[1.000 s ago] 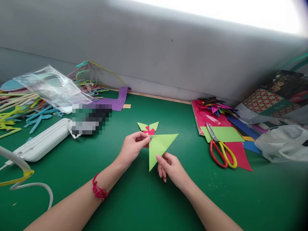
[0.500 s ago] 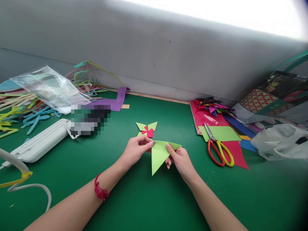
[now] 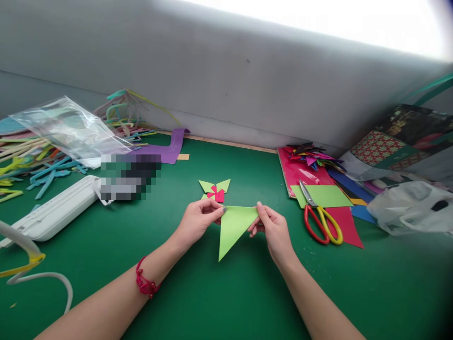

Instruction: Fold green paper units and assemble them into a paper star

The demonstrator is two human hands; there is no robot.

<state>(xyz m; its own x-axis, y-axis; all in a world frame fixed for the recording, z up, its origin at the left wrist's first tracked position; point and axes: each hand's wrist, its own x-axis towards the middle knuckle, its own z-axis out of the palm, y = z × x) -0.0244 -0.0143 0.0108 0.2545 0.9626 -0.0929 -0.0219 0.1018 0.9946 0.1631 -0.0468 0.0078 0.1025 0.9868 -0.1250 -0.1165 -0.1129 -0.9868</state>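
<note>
A light green paper triangle [image 3: 234,228] hangs between my two hands, one point facing down toward me. My left hand [image 3: 202,218] pinches its upper left corner between thumb and fingers. At the upper right corner, my right hand [image 3: 272,227] grips the paper between thumb and forefinger, the other fingers curled beneath. Just behind my left hand, a folded green and red paper figure [image 3: 218,192] lies on the green table [image 3: 184,302]. Its near part is hidden by that hand.
On the right, scissors [image 3: 316,215] with red and yellow handles lie over green paper [image 3: 336,196], near red paper [image 3: 343,226] and a plastic bag [image 3: 412,210]. A white power strip [image 3: 60,208], purple paper [image 3: 170,148] and colourful strips under a clear bag [image 3: 71,130] occupy the left.
My right thumb has slid from the middle of the triangle's top edge out to its right corner. The left hand keeps its pinch, and the lower point has shifted slightly left.
</note>
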